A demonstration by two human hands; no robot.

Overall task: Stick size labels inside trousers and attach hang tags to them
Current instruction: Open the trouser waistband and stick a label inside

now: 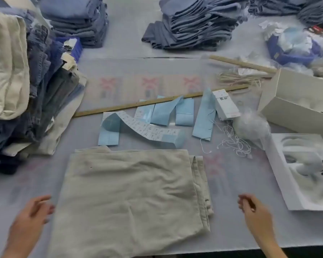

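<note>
Folded beige trousers (131,194) lie flat on the table in front of me. My left hand (29,218) hovers just left of them, fingers loosely curled and holding nothing. My right hand (254,213) hangs to their right, fingers loosely curled; I see nothing in it, though the frame is blurred. Beyond the trousers lie light blue label sheets (162,112) and a curled strip of size labels (147,130). A stack of white hang tags (225,105) stands to the right of the sheets, with loose white tag strings (231,142) beside it.
A tall pile of blue and beige trousers (26,86) fills the left. Stacks of blue trousers (194,25) sit at the back. A long wooden ruler (157,102) crosses the middle. White boxes (295,101) and a white tray (304,170) stand on the right.
</note>
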